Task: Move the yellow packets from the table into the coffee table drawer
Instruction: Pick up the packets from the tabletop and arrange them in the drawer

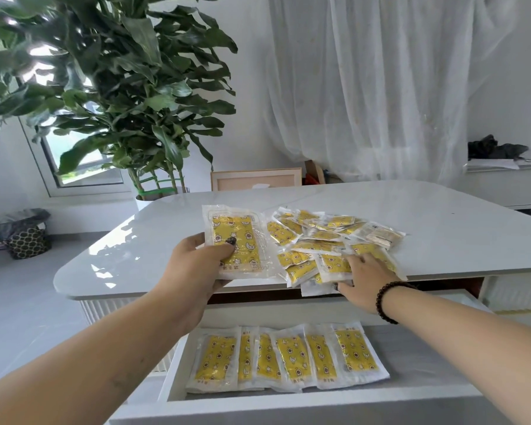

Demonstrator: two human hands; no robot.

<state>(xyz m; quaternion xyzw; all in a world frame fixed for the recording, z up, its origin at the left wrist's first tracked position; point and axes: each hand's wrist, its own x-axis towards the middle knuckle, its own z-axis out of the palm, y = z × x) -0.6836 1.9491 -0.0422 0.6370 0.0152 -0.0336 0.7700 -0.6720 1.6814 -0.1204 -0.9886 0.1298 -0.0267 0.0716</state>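
While a big leafy plant point(105, 87) fills the far left behind the table point(411, 216), the left hand point(196, 268) pinches a stack of yellow packets point(235, 240), thumb on top and fingers underneath, holding it over the table's near edge. Just right of that, a loose pile of yellow packets point(319, 240) lies scattered on the table, some overhanging the front edge. Onto that pile comes the right hand point(365, 280), a dark bead bracelet point(387, 299) on its wrist, fingers spread flat across the nearest packets, thumb below the table's edge; whether it grips any, I can't tell. Down below, the drawer point(288, 406) stands pulled open, and a row of yellow packets point(288, 357) lies side by side inside, overlapping, along its left and middle floor. Far right, a white curtain point(380, 87) hangs.
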